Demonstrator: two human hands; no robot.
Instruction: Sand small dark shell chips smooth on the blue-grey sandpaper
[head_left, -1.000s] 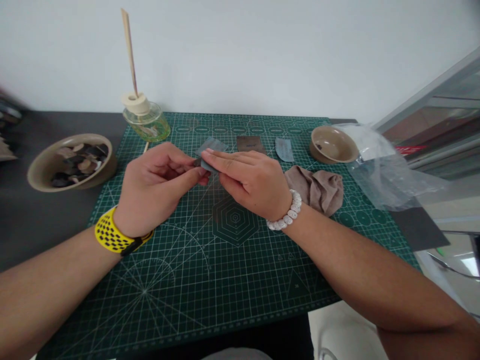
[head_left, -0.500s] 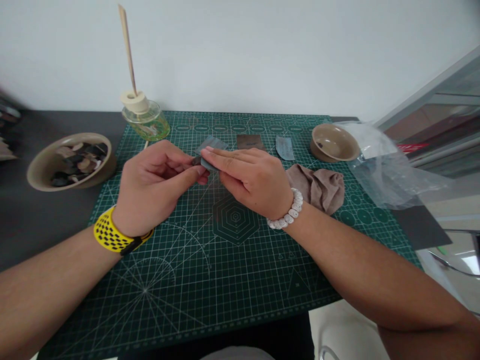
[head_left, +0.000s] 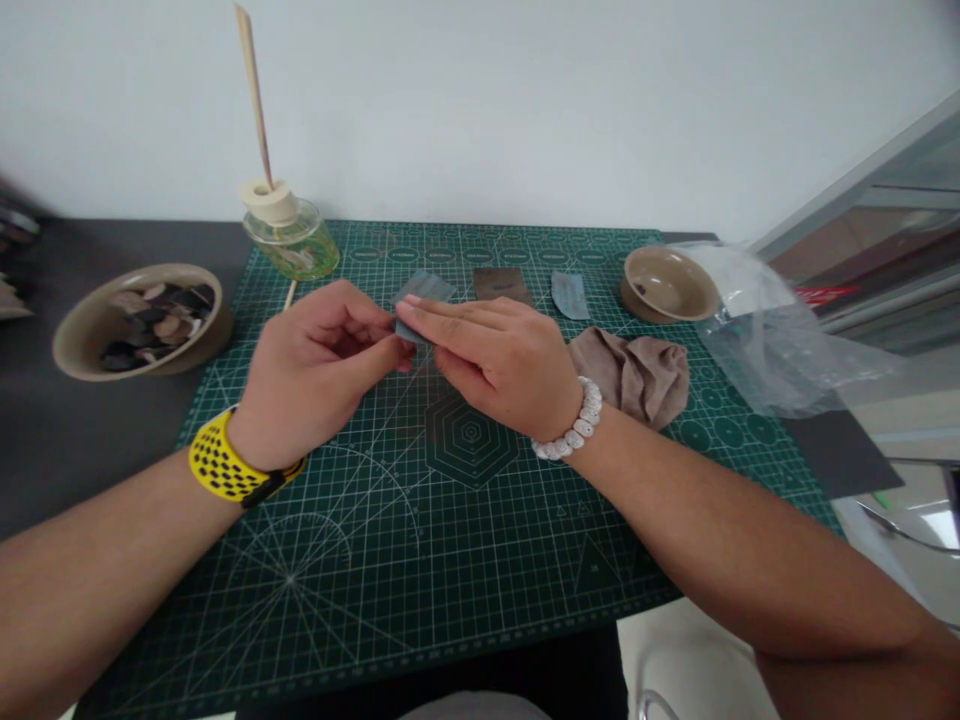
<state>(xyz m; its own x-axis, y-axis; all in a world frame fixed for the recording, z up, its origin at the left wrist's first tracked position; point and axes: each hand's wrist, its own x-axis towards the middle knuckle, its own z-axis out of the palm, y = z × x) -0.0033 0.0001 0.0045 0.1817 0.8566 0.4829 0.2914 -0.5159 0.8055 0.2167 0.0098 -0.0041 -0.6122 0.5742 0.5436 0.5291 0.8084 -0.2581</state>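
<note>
Both hands meet over the green cutting mat (head_left: 420, 540). My left hand (head_left: 315, 375), with a yellow strap at the wrist, is closed in a pinch around something small and dark that its fingers now hide. My right hand (head_left: 499, 360), with a white bead bracelet, is closed on a small blue-grey sheet (head_left: 420, 295) and presses it against the left fingertips. Most of the sheet is hidden under the right fingers.
A tan bowl (head_left: 82, 330) of dark and pale pieces stands at the left. A glass diffuser bottle (head_left: 292, 240) with a reed stands behind the hands. Two more small sheets (head_left: 502, 283), a second tan bowl (head_left: 664, 285), a brown cloth (head_left: 637, 375) and a clear plastic bag (head_left: 772, 340) lie to the right.
The hands stay together in nearly the same place. The small dark piece that showed at the left fingertips is now covered by the fingers and the sheet.
</note>
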